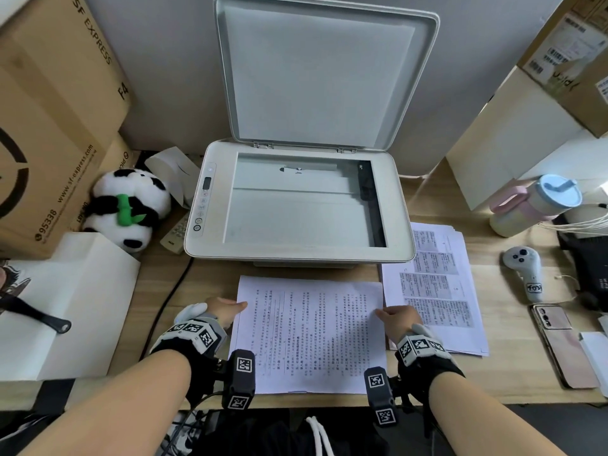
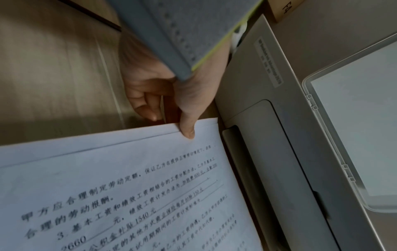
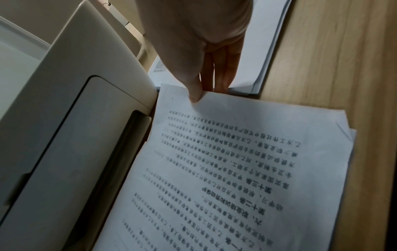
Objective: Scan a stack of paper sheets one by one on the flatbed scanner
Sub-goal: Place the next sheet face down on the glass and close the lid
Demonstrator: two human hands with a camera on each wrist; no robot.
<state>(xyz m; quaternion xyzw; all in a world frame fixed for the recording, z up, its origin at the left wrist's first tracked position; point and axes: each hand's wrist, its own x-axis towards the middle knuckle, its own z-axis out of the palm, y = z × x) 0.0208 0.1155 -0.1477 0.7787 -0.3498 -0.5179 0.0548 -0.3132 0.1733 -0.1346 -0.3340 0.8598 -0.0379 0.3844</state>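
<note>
scanner lid [image 1: 320, 77] raised, glass [image 1: 302, 205] bare; paper pile [image 1: 437, 284] right, panda [image 1: 126, 209] left.

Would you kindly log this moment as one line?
white flatbed scanner: lid open, glass bare | hands: left, right pinch top printed paper sheet

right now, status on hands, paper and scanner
Left hand and right hand each pinch the top sheet by a side edge. Scanner lid up, glass bare. Nothing in the way.

Printed paper stack [image 1: 309, 334] lies flat on the desk before the scanner [image 1: 296, 205]; lid [image 1: 322, 74] raised, glass bare.
</note>
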